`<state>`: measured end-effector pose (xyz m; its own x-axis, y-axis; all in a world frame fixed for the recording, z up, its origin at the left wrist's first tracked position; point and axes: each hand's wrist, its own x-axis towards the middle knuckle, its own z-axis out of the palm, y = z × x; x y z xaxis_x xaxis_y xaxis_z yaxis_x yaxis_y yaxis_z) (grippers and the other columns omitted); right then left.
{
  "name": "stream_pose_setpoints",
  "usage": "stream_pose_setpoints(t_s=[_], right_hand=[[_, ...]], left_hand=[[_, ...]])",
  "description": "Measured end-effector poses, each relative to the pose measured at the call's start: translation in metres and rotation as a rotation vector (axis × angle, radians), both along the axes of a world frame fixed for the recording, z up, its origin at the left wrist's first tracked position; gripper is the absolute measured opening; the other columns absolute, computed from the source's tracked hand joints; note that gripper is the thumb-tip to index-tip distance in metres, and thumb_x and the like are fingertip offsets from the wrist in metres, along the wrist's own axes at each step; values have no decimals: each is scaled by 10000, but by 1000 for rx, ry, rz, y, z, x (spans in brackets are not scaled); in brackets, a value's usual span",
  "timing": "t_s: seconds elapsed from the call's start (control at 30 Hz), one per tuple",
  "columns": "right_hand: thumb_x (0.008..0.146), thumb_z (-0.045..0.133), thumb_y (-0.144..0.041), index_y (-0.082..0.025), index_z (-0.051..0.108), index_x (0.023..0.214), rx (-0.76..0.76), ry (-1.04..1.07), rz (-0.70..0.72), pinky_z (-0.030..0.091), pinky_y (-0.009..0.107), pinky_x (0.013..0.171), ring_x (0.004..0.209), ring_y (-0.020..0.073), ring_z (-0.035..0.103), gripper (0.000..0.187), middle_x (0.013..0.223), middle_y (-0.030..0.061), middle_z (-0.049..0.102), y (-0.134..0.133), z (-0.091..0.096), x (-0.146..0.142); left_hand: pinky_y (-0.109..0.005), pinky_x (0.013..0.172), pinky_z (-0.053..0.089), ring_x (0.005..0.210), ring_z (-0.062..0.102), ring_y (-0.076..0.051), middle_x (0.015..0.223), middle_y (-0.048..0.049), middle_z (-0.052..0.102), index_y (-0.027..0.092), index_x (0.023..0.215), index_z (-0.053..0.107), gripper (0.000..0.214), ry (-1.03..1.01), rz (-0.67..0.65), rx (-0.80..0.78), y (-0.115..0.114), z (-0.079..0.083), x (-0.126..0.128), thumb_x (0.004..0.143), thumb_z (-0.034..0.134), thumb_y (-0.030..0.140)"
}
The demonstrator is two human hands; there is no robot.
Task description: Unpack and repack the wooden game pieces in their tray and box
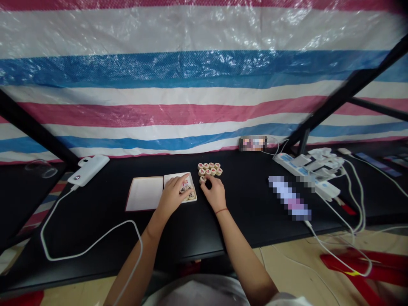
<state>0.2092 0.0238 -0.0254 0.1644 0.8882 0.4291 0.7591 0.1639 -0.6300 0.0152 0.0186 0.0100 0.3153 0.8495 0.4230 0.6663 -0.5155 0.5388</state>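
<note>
Hands on round game pieces, black surface [248, 204], box beside a pile.
Nearest me a white cable [89, 248] loops across. Left hand [172, 193] is curled down into the box [178, 174], fingers over the pieces [191, 195] inside, and I can't tell if it's gripping one. The open lid [144, 193] sits touching the box's left side. Right hand [214, 191] has thumb and forefinger pinched on a loose piece [203, 179] at the near edge of the pile [209, 168]. I'd say go one piece at a time, lift instead of sliding, and keep the box pinned. Farther back: power bank [88, 169], power strip [306, 165], striped tarp [204, 85].
</note>
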Motion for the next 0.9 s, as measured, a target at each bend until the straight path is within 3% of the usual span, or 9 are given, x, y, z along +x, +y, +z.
stream_pose_setpoints(t_s=[0.23,0.5,0.7,0.8,0.9], right_hand=[[815,562,-287,-195,644,893,-2,-28,-5,443,346,814,870,233,604,146,864,65,692,-3,4,-4],[810,556,-245,-202,608,907,-44,-87,-4,410,320,780,874,225,589,118,871,53,674,0,1,-3],[847,540,-288,-185,630,923,65,-89,-46,396,319,757,853,221,562,156,896,73,657,-4,9,-7],[921,475,-327,-188,650,995,66,-89,90,379,305,749,798,192,572,236,844,58,653,-12,17,-18],[971,425,-370,-205,664,1019,-64,-140,272,351,281,708,738,163,594,294,778,30,660,-17,22,-30]], left_hand=[[-364,857,474,909,603,-215,947,-53,650,229,1274,526,424,-33,8,-16,2,-4,-4,875,603,350],[-328,843,463,888,612,-192,928,-48,665,211,1228,555,371,-41,12,-2,4,-4,-6,892,577,366],[-378,871,385,964,591,-222,973,-51,694,226,949,681,239,196,229,-79,3,10,-24,945,451,290],[-387,844,361,997,559,-242,948,-54,697,219,848,698,268,324,251,-174,1,11,-31,936,455,291],[-386,832,340,1003,533,-247,959,-66,701,214,830,711,247,388,251,-204,-2,9,-29,908,487,285]])
